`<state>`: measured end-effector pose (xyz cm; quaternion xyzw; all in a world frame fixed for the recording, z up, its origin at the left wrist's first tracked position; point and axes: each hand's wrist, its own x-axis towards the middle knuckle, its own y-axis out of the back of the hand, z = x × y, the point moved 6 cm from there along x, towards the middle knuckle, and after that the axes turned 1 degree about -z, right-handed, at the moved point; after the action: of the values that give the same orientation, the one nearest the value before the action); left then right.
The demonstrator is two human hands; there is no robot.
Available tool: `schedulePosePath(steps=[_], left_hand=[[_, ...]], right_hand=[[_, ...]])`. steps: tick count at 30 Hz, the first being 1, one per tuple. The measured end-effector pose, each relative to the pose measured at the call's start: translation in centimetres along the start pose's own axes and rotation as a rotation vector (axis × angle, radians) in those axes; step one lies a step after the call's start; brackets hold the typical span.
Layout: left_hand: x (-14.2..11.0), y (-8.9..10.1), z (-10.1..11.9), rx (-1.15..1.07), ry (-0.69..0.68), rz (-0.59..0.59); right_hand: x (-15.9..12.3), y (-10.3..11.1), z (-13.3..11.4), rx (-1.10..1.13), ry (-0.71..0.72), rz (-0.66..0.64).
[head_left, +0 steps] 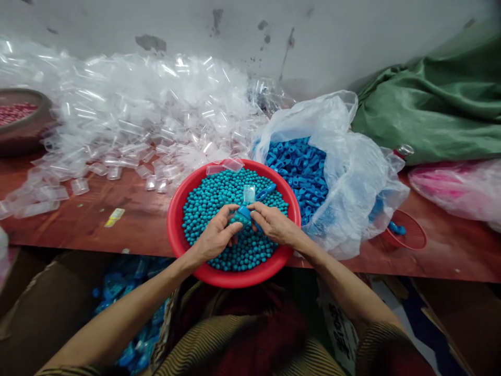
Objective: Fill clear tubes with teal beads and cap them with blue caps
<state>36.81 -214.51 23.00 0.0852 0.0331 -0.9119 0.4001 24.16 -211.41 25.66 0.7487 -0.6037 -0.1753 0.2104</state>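
Both hands [243, 225] pinch a small blue-topped container [243, 214].

Over the red basin [175, 222] of blue balls [203, 203], our left hand [219, 232] and our right hand [274, 223] hold a small clear container [240, 218] with a blue cap [245, 211] between our fingertips. On the balls beyond our hands we see a clear case [249, 193] and, beside it, a blue piece [266, 191]. Clear cases [176, 130] lie heaped to the left on the red table [144, 224]. Just right of the basin, a plastic bag [340, 193] holds more blue pieces [299, 172]; farther right are a small red basket [415, 232] and a green cloth [430, 115].
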Motion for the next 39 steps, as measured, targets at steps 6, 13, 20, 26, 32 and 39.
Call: schedulePosePath(steps=[6, 13, 20, 26, 32, 39], left_hand=[[0.0, -0.1, 0.4, 0.029, -0.027, 0.005], [0.0, -0.5, 0.2, 0.015, -0.007, -0.053], [-0.1, -0.4, 0.2, -0.014, 0.019, -0.052], [-0.1, -0.3, 0.3, -0.012, 0.0, -0.05], [-0.1, -0.3, 0.7, -0.047, -0.002, -0.021], [0.0, -0.1, 0.7, -0.1, -0.009, 0.066]], right_hand=[[-0.3, 0.3, 0.4, 0.181, 0.001, 0.105], [-0.6, -0.2, 0.4, 0.216, 0.013, 0.061], [-0.4, -0.9, 1.3, 0.318, -0.059, 0.031], [-0.4, -0.9, 1.5, 0.234, -0.06, 0.135], [-0.4, -1.5, 0.7, 0.167, 0.002, 0.166], [-0.2, -1.9, 0.3, -0.137, 0.113, 0.208]])
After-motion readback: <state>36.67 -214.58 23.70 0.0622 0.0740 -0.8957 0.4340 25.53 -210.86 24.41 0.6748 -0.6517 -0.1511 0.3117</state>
